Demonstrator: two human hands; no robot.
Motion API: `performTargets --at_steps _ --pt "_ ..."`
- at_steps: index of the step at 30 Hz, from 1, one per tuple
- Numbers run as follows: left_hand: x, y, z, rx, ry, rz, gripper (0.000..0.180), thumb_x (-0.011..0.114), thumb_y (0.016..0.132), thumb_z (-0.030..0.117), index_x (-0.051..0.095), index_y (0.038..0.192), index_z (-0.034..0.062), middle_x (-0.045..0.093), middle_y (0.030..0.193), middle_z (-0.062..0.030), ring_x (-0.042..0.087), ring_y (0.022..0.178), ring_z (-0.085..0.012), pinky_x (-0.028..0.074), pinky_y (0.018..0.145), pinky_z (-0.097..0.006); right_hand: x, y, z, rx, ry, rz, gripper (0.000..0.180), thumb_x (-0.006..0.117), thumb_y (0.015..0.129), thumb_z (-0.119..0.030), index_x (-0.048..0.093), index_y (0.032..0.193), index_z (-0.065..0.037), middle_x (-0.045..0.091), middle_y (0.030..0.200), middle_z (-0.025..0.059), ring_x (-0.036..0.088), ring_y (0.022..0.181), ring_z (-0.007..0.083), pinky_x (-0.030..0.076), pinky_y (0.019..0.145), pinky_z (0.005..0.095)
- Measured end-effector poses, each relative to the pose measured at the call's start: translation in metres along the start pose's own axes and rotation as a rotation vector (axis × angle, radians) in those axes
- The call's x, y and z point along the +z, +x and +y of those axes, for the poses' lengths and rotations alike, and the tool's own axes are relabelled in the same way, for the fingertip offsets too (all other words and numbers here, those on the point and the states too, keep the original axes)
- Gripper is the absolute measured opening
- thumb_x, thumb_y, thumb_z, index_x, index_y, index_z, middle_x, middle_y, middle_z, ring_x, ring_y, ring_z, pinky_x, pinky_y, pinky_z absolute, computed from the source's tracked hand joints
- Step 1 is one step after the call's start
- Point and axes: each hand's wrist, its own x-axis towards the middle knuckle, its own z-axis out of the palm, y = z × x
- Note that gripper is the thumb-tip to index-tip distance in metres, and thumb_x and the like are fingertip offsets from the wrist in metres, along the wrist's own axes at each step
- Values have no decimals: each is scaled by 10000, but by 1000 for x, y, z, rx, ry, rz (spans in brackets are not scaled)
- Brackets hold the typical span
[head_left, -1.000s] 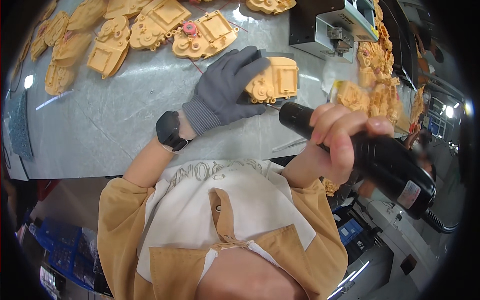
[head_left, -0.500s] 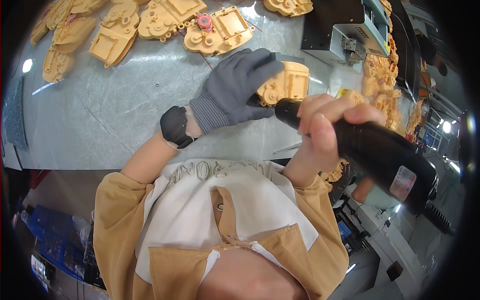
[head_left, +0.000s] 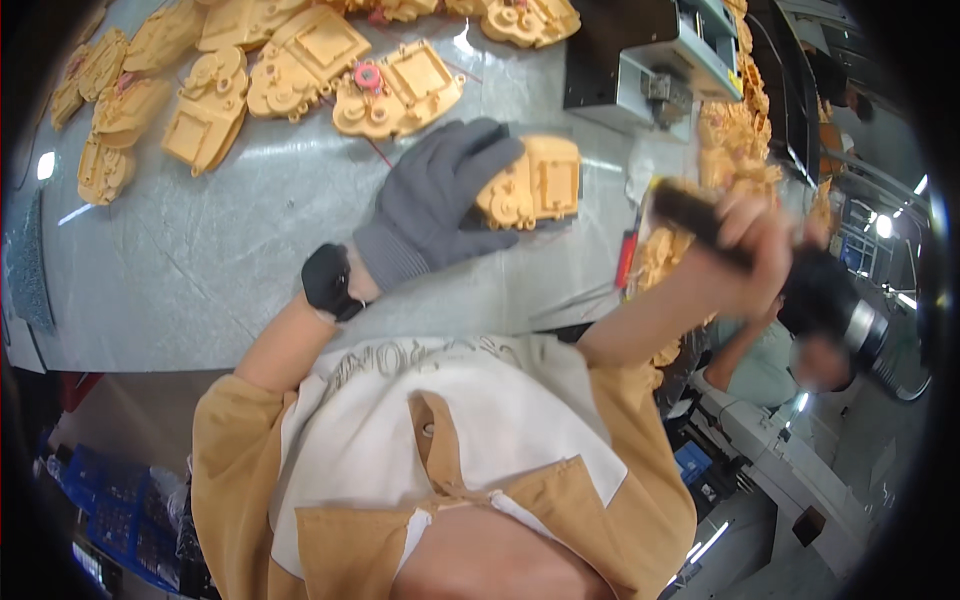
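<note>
My left hand point(head_left: 430, 200), in a grey knit glove, grips the left side of a yellow plastic housing point(head_left: 552, 180) with moulded round bosses and a rectangular frame. The housing sits over a dark base on the grey table, most of it hidden. Off to the right, my bare right hand point(head_left: 762, 245) is closed around a black powered screwdriver point(head_left: 692, 216), smeared by motion. Its front end points up and left, apart from the housing, and a cord trails from its rear.
Several similar yellow housings point(head_left: 305, 65) lie along the table's far left; one carries a pink round part point(head_left: 368, 77). A dark metal-fronted machine point(head_left: 625, 85) stands at far right. Beside it is a pile of yellow parts point(head_left: 735, 135). A red-handled tool point(head_left: 627, 258) lies nearby. Another person point(head_left: 760, 365) is behind.
My right hand has pulled the screwdriver away from the housing, to the right. My left hand stays on the housing; the whole view has shifted slightly.
</note>
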Motion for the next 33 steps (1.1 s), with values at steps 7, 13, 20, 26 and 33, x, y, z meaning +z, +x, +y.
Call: performTargets --at_steps 7,13,20,26,33 --pt "-3 2 3 -37 -9 -35 767 744 628 410 433 1261 107 434 1246 -173 470 1106 -342 398 923 -413 -29 76 51 -220 -523 234 358 564 666 106 440 984 -1 537 598 110 516 461 168 470 519 311" --pt "-4 2 4 -40 -4 -46 790 753 620 401 420 1266 93 436 1252 -165 462 1124 -333 385 942 -413 -10 29 33 60 -318 144 366 563 682 91 431 1007 -13 500 568 72 482 431 168 450 504 315" --pt "0 -2 2 -54 -17 8 847 771 598 375 374 1281 72 450 1250 -156 463 1127 -322 387 940 -412 19 17 20 -183 -372 138 393 560 681 92 409 1034 8 513 568 81 481 432 165 467 532 341" --pt "-2 1 4 -70 -53 22 799 775 579 324 403 1239 71 463 1234 -155 475 1115 -318 389 939 -401 -14 76 47 -176 -502 239 338 565 629 112 442 940 57 534 546 110 523 462 161 495 610 313" --pt "-4 -1 7 -13 -139 -62 777 774 571 296 416 1224 74 472 1221 -151 482 1100 -320 395 929 -399 -16 64 51 -34 -474 207 292 595 650 95 434 883 23 514 559 100 506 426 166 478 480 304"
